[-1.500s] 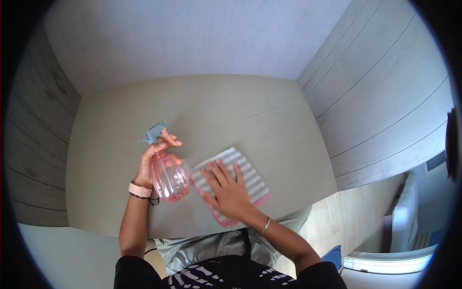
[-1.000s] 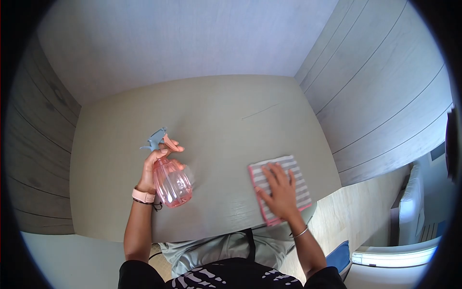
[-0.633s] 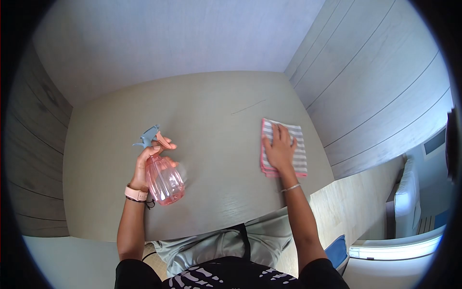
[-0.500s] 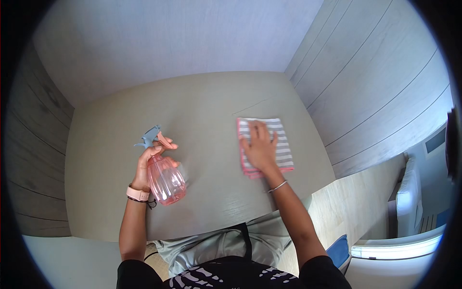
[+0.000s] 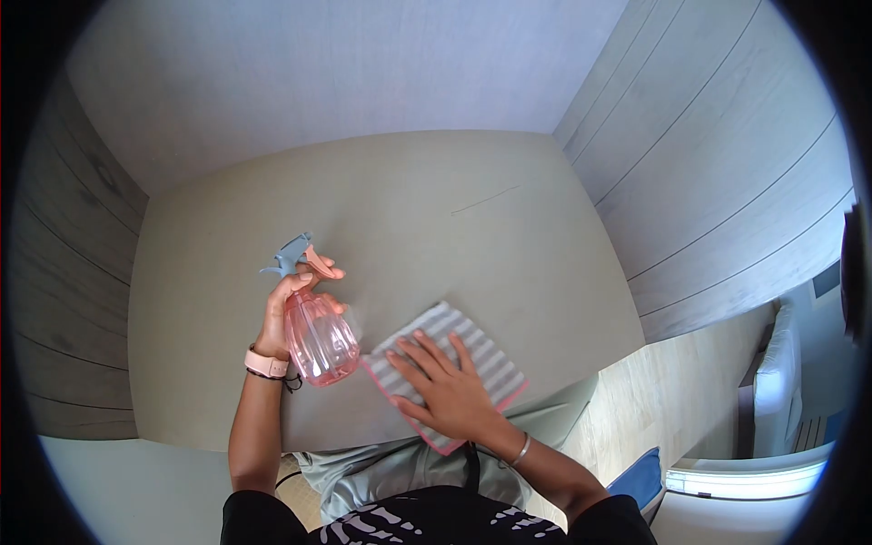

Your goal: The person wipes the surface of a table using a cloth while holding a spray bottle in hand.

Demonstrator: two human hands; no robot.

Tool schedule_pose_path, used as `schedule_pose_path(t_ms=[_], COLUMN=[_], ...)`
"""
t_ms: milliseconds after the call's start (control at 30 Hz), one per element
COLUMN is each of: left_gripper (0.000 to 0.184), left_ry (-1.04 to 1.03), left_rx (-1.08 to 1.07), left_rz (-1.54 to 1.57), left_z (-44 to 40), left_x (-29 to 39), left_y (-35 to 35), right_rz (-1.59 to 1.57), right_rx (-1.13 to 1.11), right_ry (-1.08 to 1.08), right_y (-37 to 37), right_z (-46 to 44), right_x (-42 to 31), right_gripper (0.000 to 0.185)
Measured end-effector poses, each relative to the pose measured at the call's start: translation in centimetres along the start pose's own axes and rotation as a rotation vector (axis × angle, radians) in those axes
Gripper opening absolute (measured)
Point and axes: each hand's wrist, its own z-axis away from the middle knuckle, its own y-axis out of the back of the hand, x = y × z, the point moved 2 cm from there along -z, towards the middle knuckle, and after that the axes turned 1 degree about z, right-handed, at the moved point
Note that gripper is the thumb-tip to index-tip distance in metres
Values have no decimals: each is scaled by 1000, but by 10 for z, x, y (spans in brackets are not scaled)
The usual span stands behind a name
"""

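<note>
A clear pink spray bottle [image 5: 322,341] with a blue and pink trigger head is gripped by the neck in my left hand [image 5: 289,304]. It tilts a little over the left part of the table [image 5: 409,218]. My right hand [image 5: 450,391] lies flat with spread fingers on a folded grey-and-white striped cloth [image 5: 490,359] with a pink edge. The cloth rests on the table near its front edge, with one corner at that edge, just right of the bottle.
Pale panels [image 5: 345,73] close off the back of the table, with grooved panels [image 5: 718,173] at the right and darker wood [image 5: 73,272] at the left. A thin dark line [image 5: 486,200] marks the tabletop. A blue object [image 5: 636,477] is at the lower right.
My right hand and the cloth have moved from the right side of the table toward the front and left, and the cloth has turned. My left hand still holds the bottle in nearly the same place.
</note>
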Motion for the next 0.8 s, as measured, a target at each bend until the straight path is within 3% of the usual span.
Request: schedule_pose_path(t_ms=[267,467,633,800], left_gripper=[42,44,45,46], left_ry=[4,-29,-48,-24], left_rx=[5,24,28,-1], left_rz=[30,80,61,52], left_z=[0,-2,-12,-23], left_x=[0,-5,-6,-7], left_y=[9,15,10,-2], right_rz=[94,191,296,281], right_rx=[20,184,301,357], right_ry=[-260,-475,-570,-725], right_y=[33,54,65,55], right_z=[48,54,10,-60], right_x=[66,150,209,211], right_gripper=[63,61,60,57])
